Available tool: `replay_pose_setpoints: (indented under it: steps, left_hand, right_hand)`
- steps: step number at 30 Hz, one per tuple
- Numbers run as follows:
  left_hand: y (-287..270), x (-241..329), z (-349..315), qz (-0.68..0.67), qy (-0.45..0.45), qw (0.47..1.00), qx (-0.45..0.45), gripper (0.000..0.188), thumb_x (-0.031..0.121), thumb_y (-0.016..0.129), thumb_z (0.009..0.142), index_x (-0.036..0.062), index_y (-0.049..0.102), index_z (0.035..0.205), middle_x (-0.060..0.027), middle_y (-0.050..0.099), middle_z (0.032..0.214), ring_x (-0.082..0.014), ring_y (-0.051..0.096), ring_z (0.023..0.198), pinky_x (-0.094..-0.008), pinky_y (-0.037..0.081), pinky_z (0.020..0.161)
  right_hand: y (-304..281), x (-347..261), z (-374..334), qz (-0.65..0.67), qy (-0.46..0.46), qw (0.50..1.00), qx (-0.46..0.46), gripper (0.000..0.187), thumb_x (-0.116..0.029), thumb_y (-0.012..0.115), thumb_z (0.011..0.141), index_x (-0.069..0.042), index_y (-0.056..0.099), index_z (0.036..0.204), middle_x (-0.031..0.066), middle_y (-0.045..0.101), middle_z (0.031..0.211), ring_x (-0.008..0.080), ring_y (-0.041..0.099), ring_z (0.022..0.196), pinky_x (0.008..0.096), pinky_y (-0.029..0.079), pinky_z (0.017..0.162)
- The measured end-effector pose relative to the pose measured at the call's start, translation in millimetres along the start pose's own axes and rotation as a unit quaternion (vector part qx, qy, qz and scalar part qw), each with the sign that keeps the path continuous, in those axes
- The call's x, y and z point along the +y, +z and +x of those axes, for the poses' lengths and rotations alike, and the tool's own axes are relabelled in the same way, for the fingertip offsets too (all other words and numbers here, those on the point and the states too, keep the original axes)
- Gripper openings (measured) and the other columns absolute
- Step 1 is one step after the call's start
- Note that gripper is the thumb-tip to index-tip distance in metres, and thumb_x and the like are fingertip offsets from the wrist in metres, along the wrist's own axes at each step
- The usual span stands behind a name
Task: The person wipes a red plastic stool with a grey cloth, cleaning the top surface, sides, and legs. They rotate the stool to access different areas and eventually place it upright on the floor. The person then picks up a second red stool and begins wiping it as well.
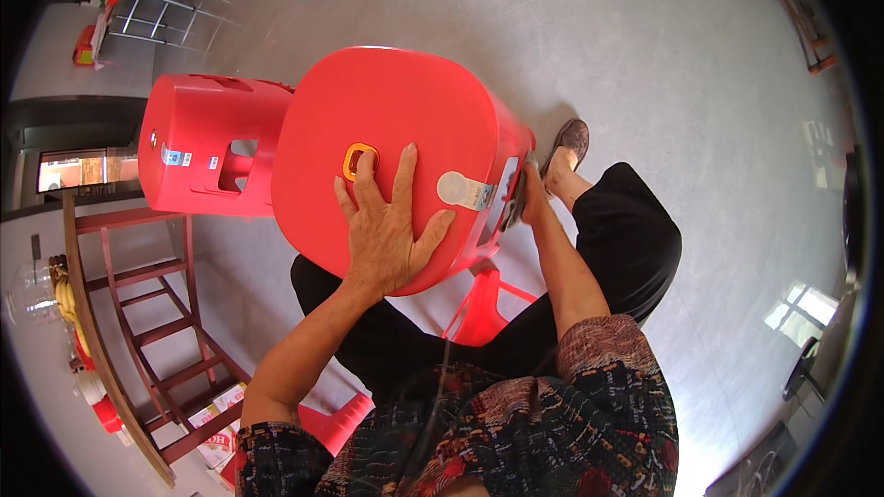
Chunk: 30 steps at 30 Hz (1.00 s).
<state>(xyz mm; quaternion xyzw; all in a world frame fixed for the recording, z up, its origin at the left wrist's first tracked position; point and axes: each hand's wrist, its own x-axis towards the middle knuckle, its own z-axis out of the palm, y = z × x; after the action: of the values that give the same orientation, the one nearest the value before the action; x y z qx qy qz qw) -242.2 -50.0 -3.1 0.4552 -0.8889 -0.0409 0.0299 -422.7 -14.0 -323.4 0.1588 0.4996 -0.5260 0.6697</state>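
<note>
A red plastic stool (387, 92) stands in front of me, its seat with rounded corners turned up toward me. My left hand (382, 235) lies spread on the seat, one fingertip at the orange-rimmed hole (360, 162). A pale round sticker (453, 190) is stuck near the seat's right edge. At the stool's right side, my right hand (532, 191) presses a grey cloth (513, 206) against the side wall; its fingers are partly hidden. Just left of this stool, a second red stool (198, 179) lies on its side, stickers on its seat.
A dark red wooden table frame (143, 276) stands on the left, with bananas (64, 299) and a clear jar (35, 293) on top. Red plastic parts (483, 308) show between my legs. A metal rack (166, 5) is at the far left, wooden furniture (801, 14) at the far right.
</note>
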Motion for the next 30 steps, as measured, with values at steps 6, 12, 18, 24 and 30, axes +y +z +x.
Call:
replay_pose_setpoints:
  steps: [6,12,18,24,30]
  left_hand:
    - [4,4,6,-0.004,0.01,1.0,0.024,0.079,0.05,0.057,0.084,0.0101,0.029,0.146,-0.0289,0.023,0.139,-0.043,0.024,0.133,-0.0628,0.011,0.107]
    - [5,5,5,-0.049,0.009,0.996,0.072,0.081,0.054,0.057,0.084,0.0087,0.03,0.146,-0.028,0.027,0.138,-0.0424,0.027,0.131,-0.0637,0.011,0.107]
    - [9,-24,0,-0.382,-0.008,0.895,0.229,0.07,0.028,0.059,0.088,0.003,0.026,0.145,-0.0223,0.032,0.137,-0.0375,0.028,0.13,-0.0481,0.019,0.11]
    - [-2,-68,-7,-0.255,-0.155,0.889,0.347,0.069,0.026,0.066,0.086,-0.0009,0.032,0.139,-0.0228,0.036,0.135,-0.0375,0.034,0.128,-0.0448,0.027,0.108]
    - [34,-121,-31,-0.337,-0.308,0.831,0.318,0.068,0.029,0.07,0.083,-0.0049,0.039,0.132,-0.024,0.046,0.125,-0.0358,0.046,0.117,-0.0417,0.037,0.1]
  right_hand:
    - [-1,30,-38,-0.132,0.045,0.989,0.05,0.064,-0.059,0.036,0.091,-0.009,0.057,0.123,0.0102,0.065,0.109,0.025,0.061,0.09,0.0395,0.051,0.079]
    - [53,-48,-109,-0.305,-0.375,0.841,0.243,0.035,-0.027,0.043,0.093,0.001,0.061,0.106,0.016,0.062,0.074,0.0331,0.059,0.067,0.0429,0.049,0.066]
    - [161,-79,-256,-0.657,-0.644,0.389,0.036,0.045,-0.023,0.06,0.077,-0.006,0.059,0.119,0.0102,0.051,0.126,0.0333,0.048,0.109,0.0482,0.04,0.078]
    - [199,-61,-265,-0.727,-0.667,0.153,-0.052,0.047,-0.027,0.064,0.074,-0.008,0.061,0.117,0.0082,0.049,0.13,0.0261,0.047,0.111,0.0448,0.042,0.075]
    - [271,-105,-187,-0.728,-0.643,0.22,0.094,0.044,-0.029,0.059,0.081,-0.009,0.059,0.121,0.0071,0.047,0.134,0.0259,0.049,0.105,0.0437,0.044,0.072]
